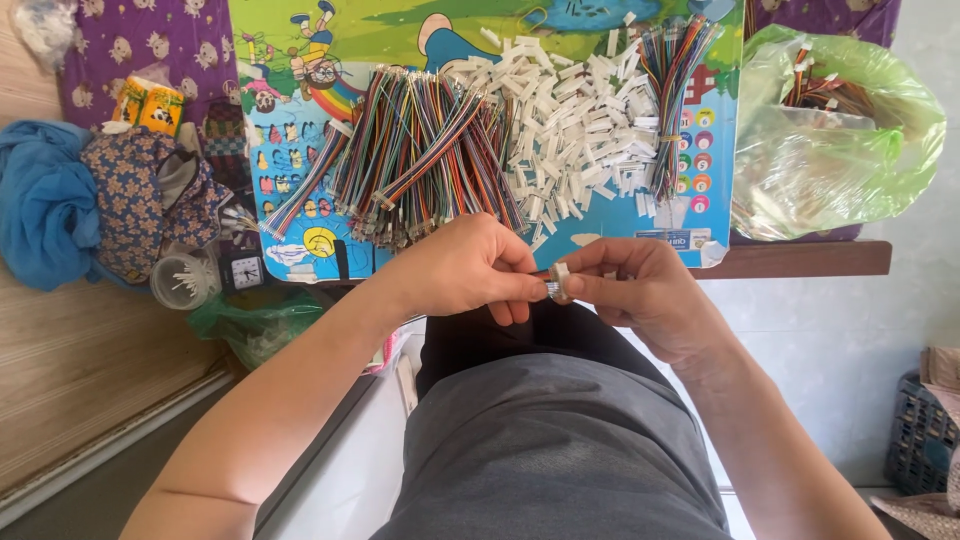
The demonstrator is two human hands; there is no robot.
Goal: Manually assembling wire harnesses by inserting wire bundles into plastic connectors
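Note:
My left hand (470, 268) and my right hand (640, 290) meet just below the front edge of a small table, above my lap. Between their fingertips sits a small white plastic connector (561, 275) with the metal ends of thin wires (551, 289) at it. My right thumb and forefinger pinch the connector; my left fingertips pinch the wire ends against it. On the table beyond lie a fanned bundle of multicoloured wires (420, 150) and a heap of white connectors (580, 130).
The table carries a colourful cartoon mat (290, 130). A green plastic bag (835, 140) with more wires sits at the right. Blue and patterned cloths (90, 200), a clear jar (183, 280) and a little clock (245, 270) lie left. A dark basket (920, 440) stands on the floor, right.

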